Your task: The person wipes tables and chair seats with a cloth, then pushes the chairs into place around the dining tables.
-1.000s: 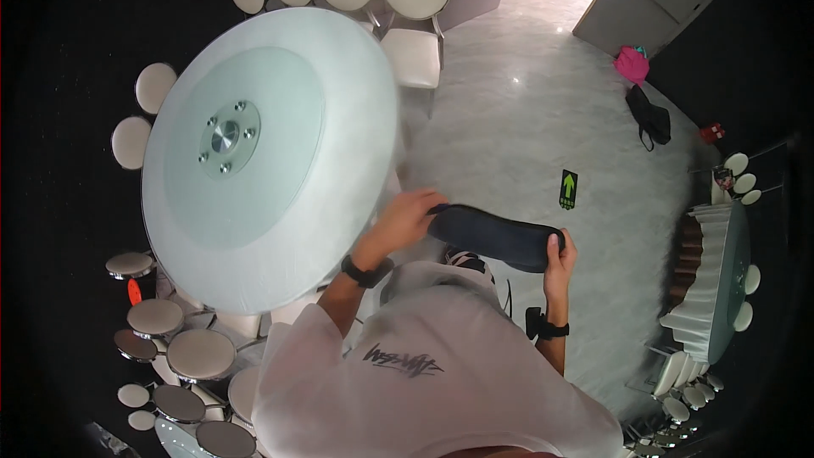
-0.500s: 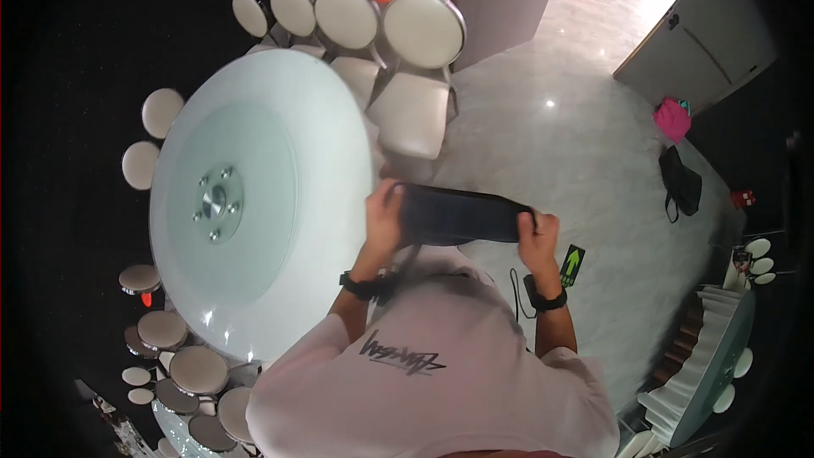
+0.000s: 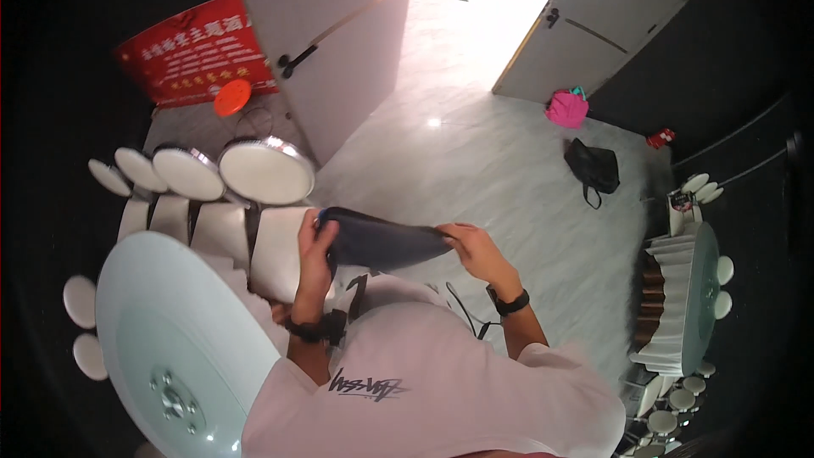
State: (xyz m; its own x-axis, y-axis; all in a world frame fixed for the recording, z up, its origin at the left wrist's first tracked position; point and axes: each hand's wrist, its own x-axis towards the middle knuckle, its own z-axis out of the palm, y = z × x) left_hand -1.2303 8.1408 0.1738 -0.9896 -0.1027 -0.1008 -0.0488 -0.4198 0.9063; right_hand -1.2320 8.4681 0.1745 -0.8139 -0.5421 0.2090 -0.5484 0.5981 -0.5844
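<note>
Head view: the person stands over the scene, both forearms rising from the lower edge toward the centre of the frame. The left hand (image 3: pixel 315 248) is closed around the left end of a dark folded cloth (image 3: pixel 386 242), fingers curled over its edge and thumb beneath. The right hand (image 3: pixel 473 248) pinches the opposite end of the same cloth between thumb and fingers, at about 3 o'clock from the left hand. The cloth hangs stretched between the two hands, held in the air in front of the chest, clear of any surface, with its upper edge bowed slightly upward. Each wrist carries a dark band. A round glass tabletop (image 3: pixel 170 339) with a metal hub lies at 8 o'clock from the hands, near but not touching them. White-covered chairs (image 3: pixel 267 171) ring the table's far side, at 10 o'clock from the cloth; the nearest chair back sits just beside the left hand. A grey double door (image 3: pixel 339 51) stands at 12 o'clock, with a red banner (image 3: pixel 191 58) and an orange round object (image 3: pixel 231 96) to its left. On the pale marble floor (image 3: pixel 475 153), a black bag (image 3: pixel 593 167) lies at 2 o'clock, well apart from the hands, and a pink bag (image 3: pixel 566 108) rests beyond it. A second draped table (image 3: pixel 691 297) stands at 3 o'clock near the frame rim.
</note>
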